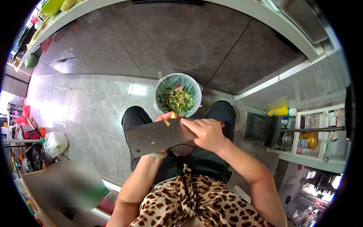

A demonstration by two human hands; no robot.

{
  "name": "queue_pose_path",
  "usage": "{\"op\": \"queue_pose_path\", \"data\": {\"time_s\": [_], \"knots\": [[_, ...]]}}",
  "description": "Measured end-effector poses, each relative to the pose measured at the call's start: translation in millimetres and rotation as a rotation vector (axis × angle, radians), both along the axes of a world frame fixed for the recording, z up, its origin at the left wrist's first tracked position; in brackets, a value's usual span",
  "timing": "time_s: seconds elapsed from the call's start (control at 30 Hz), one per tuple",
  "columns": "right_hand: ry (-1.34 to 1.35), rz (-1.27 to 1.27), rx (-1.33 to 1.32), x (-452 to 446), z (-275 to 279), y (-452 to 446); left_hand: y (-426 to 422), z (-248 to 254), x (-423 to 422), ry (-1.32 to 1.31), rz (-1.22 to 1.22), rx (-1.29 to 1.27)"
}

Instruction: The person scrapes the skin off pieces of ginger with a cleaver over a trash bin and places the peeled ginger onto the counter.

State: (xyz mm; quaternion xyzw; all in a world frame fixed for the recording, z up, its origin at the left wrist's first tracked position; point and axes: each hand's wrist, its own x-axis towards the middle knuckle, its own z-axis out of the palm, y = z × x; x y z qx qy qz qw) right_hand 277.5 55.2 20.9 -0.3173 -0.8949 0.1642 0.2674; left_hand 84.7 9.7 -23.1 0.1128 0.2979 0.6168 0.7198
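Note:
My right hand [208, 132] is closed around the handle end of a wide cleaver [151, 132], its index finger stretched along the blade. The blade lies broad side up across my lap, pointing left, with small yellow-brown scraps stuck to it. Mostly behind the blade, my left hand [164, 117] pinches a small yellow-brown piece [174, 115] that looks like ginger, close to the blade's far edge. Just beyond both hands stands a white bin [156, 96] with a thin liner, holding green leaves and yellowish peelings.
My knees flank the bin on the grey tiled floor [102, 98]. Dark cabinet fronts [181, 41] rise ahead under a pale counter edge. To the right is a white shelf [321, 159] with a yellow bottle [278, 111] and jars. A white plastic bag [56, 143] sits at left.

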Motion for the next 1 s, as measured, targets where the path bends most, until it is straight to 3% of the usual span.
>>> {"op": "queue_pose_path", "data": {"time_s": [0.17, 0.23, 0.3, 0.4, 0.5, 0.57, 0.87, 1.0], "knots": [[0.047, -0.028, -0.005, 4, -11, 7, -2, -12, -6, -0.092, -0.004, -0.021], [0.016, -0.095, -0.105, 8, -17, 19, -5, 11, 0, 0.128, 0.004, -0.193], [-0.030, -0.185, -0.248, 11, -28, 30, -2, 10, -5, 0.064, -0.077, -0.144], [0.096, -0.109, -0.180, 7, -13, 22, 1, 8, -7, 0.080, -0.060, -0.176], [0.058, -0.020, -0.099, -1, 5, 12, 0, 3, -2, 0.075, 0.001, -0.077], [0.022, -0.003, -0.082, -5, 5, 9, 1, -5, -1, 0.078, -0.002, 0.065], [0.008, 0.011, -0.042, -4, 5, 4, -5, 21, 6, 0.222, -0.004, 0.071], [0.030, 0.017, -0.045, -1, -3, 7, -5, 9, -1, 0.299, -0.043, 0.097]]}}
